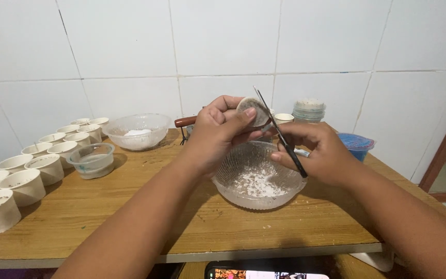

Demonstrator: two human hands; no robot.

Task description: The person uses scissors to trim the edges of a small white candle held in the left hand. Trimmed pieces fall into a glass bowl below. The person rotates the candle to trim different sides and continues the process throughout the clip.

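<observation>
**Blade close to the thumb, crumbs close to the rim**

From where I stood, the left hand (218, 129) was closed around a small white cup (251, 111), tipped on its side with its mouth toward the person, held above a ribbed glass bowl (256, 178) at the middle of the wooden table (130, 217). The right hand (316, 152) was wrapped firmly round the handles of a pair of scissors (280, 132), whose tip reached up past the cup's rim, right beside the left thumb.

That closeness looked like the main hazard to me: a slip of the blade along the thin rim could have caught the thumb or forefinger. The cup looked flimsy, too; a hard squeeze might have crumpled it and thrown its contents out.

White and speckled bits already lay in the bowl, and a few scraps sat on the table in front of it. With the cup held near the bowl's far edge, I judged more could have fallen outside.

The rows of white pots (27, 175) at the left stood well apart, and so seemed safe from an elbow.
</observation>
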